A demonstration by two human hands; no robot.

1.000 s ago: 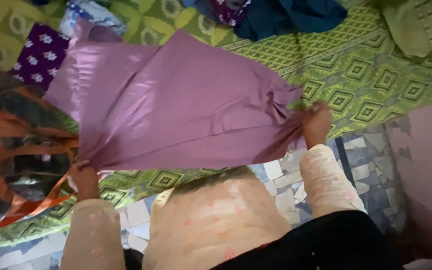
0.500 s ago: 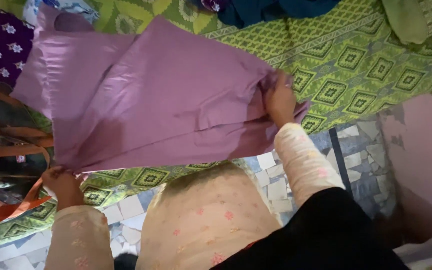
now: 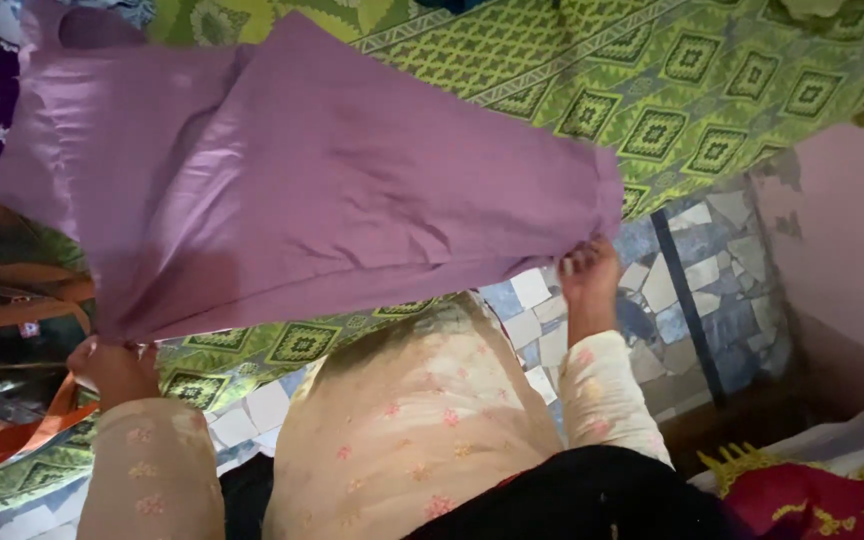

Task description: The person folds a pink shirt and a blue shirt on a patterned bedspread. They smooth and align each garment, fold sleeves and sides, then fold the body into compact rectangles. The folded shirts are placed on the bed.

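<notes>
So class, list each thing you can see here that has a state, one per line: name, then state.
Purple cloth: spread out, held up by its near edge at two corners.
Left hand: closed on the cloth's near left corner.
Right hand: pinching the near right corner.
Green patterned bedsheet: lying flat under the cloth.
Orange-strapped bag: resting at the left.

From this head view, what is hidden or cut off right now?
- Bedspread middle: covered by the purple cloth.
- Purple cloth's far end: cut off by the top edge.
- Left hand and right hand fingers: tucked behind the cloth's hem, so the grip is unclear.
- Bag: cut by the left edge.
- Red item: cut by the bottom corner.
</notes>
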